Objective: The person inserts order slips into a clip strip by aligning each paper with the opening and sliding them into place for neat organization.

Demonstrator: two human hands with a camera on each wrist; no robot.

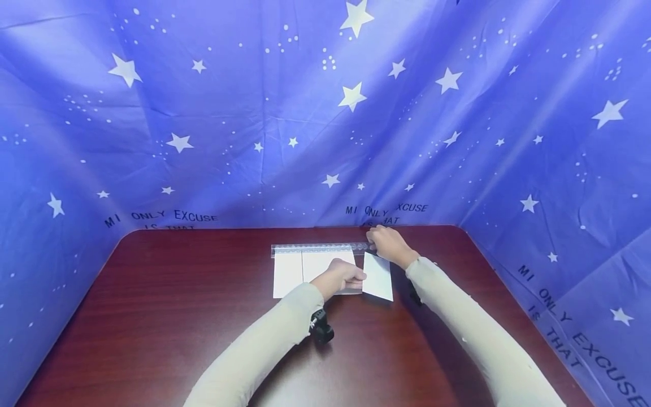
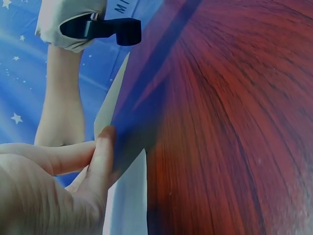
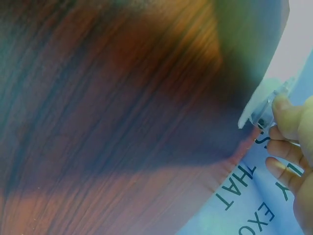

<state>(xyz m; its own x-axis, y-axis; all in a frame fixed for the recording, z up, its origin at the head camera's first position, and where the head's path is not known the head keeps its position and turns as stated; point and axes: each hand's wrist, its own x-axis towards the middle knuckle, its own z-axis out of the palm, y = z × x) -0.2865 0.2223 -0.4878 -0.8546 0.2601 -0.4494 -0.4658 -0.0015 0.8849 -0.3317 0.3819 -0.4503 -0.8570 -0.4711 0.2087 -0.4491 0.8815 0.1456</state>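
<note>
My left hand (image 1: 339,277) pinches a white paper piece (image 1: 378,278) at its left edge, between thumb and fingers. In the left wrist view this paper (image 2: 111,100) stands tilted above the table, with another white sheet (image 2: 129,196) below the hand (image 2: 54,181). That white paper (image 1: 287,274) lies flat to the left in the head view, crossed by a thin dark line and partly hidden by my left hand. A clear plastic ruler (image 1: 310,248) lies along its far edge. My right hand (image 1: 389,244) grips the ruler's right end; the thumb and fingertips (image 3: 281,105) show there in the right wrist view.
The dark red wooden table (image 1: 168,316) has rounded far corners. Blue cloth (image 1: 264,113) with white stars and printed words hangs behind it and at both sides. A black wrist mount (image 1: 321,328) sits under the left sleeve, close over the table.
</note>
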